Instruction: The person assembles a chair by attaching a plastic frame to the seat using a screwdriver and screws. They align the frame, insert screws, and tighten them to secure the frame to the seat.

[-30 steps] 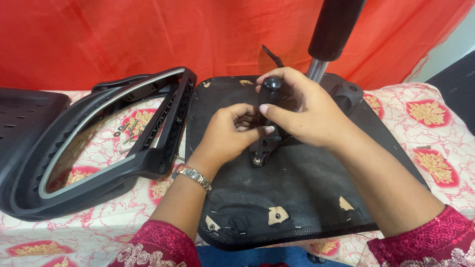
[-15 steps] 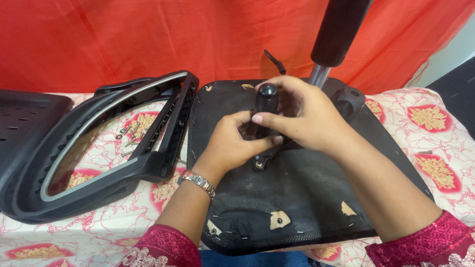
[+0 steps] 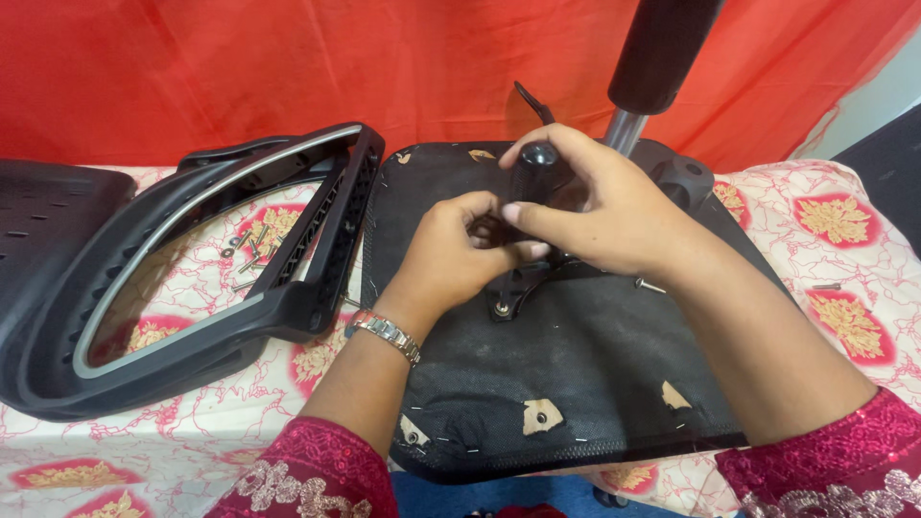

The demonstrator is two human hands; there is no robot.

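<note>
So the upturned chair seat [image 3: 576,384] is lying flat on the table [image 3: 192,451], underside up, with the gas-lift column [image 3: 652,67] sticking up at the far edge. Both hands are bunched at the black metal bracket [image 3: 523,283] in the middle of the seat. The right hand [image 3: 604,206] has its grip wrapped around a black knob-topped handle [image 3: 533,177], fingers closed on it. The left hand [image 3: 456,249] is pinched narrow right below, thumb and fingertips together at the foot of the handle. I can't tell if there's a screw in that pinch or just the tool's tip, as the fingers cover it.

What I'd worry about: if that handle is tilted at all, the tip could skip out of whatever it's seated in and jab the left fingertips, since they're right there touching it. A slip could also gouge the fabric underside.

Other thing: a loose screw [image 3: 649,285] sits on the seat just beside the right wrist, and more small screws [image 3: 245,251] lie scattered on the floral cloth inside the grey-rimmed backrest frame [image 3: 221,307] on the left. One nudge from a sleeve and they could roll off and vanish.
</note>
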